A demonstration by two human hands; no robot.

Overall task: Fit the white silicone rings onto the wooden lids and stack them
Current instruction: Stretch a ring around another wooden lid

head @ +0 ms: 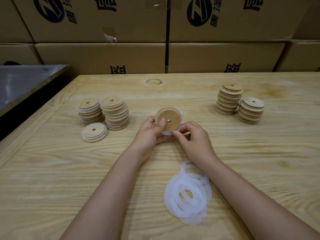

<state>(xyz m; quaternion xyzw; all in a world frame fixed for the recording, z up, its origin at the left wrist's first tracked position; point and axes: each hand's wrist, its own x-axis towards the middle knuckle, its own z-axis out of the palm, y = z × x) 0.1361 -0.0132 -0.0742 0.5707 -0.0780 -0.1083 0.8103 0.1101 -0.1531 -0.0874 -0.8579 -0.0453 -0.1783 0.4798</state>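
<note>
One lid (170,119) in left hand (149,134) | right hand (194,137) pinches ring (166,133) edge

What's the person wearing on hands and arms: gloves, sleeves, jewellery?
Nothing worn. Left hand and right hand are bare: no gloves, watch or jewellery. Left forearm and right forearm are bare to the frame edge; no sleeves in view.

Looks like a packing/assembly station in a warehouse or stockroom. There's a wall of stacked, taped shipping cartons (100,54) with printed logos right behind my wooden worktop (52,170). Batch work is laid out: stacks of identical wooden lids (228,101) on both sides, and a loose pile of silicone rings (170,200). Metal-topped bench (26,80) at left.
</note>
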